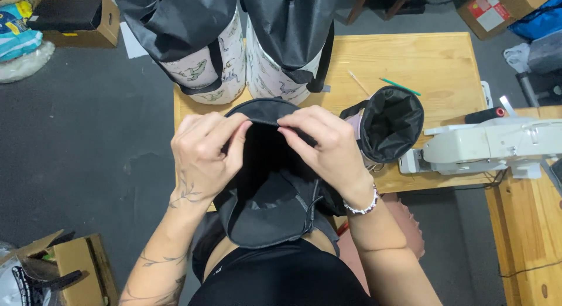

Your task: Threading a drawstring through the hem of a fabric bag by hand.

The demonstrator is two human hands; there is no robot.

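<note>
Two hands on one piece here: the left hand [205,151] and the right hand [322,145] are both closed in a pinch on the top rim of a black fabric bag [266,195], thumbs and fingertips clamping the folded edge. The bag hangs open between the hands, held up over the near edge of the wooden table [433,66], with its lower part drooping toward the person's chest at 6 o'clock.

At 3 o'clock from the hands there's another black-lined bag [391,123] sitting open on the table, and just past it a white sewing machine [486,143]. At 12 o'clock stand two finished bags [234,60] with a pale dinosaur print and black linings folded over their tops. A green pencil [400,86] lies on the table around 1 o'clock. Cardboard boxes [82,265] sit on the dark floor.
</note>
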